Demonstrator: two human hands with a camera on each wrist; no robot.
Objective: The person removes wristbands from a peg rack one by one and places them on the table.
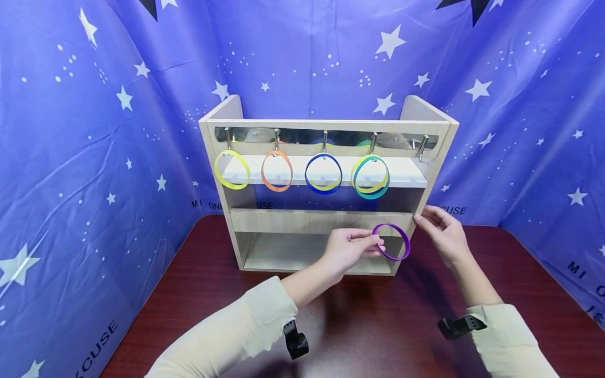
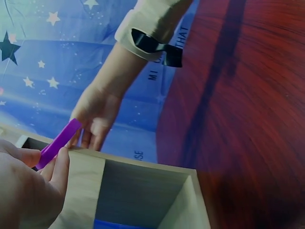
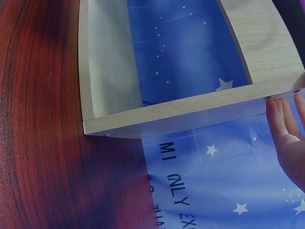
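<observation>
The left hand (image 1: 347,247) pinches a purple ring (image 1: 392,241) between thumb and fingertips, holding it upright in front of the lower right part of the wooden rack (image 1: 326,210), just off the rack's right post. The right hand (image 1: 441,231) has its fingers straight and relaxed, their tips touching the right edge of the rack (it looks to be steadying it) and gripping nothing.

Along the top rail hang a yellow ring (image 1: 231,169), an orange ring (image 1: 277,170), a blue ring (image 1: 323,174) and a teal ring (image 1: 371,177) with a yellow one tucked inside it. The rightmost hook (image 1: 422,148) is bare.

By my reading the step in hand is carrying the purple ring up to hang it. The next move calls for lifting it to that free hook and slipping its upper edge over the tip before the pinch eases.
</observation>
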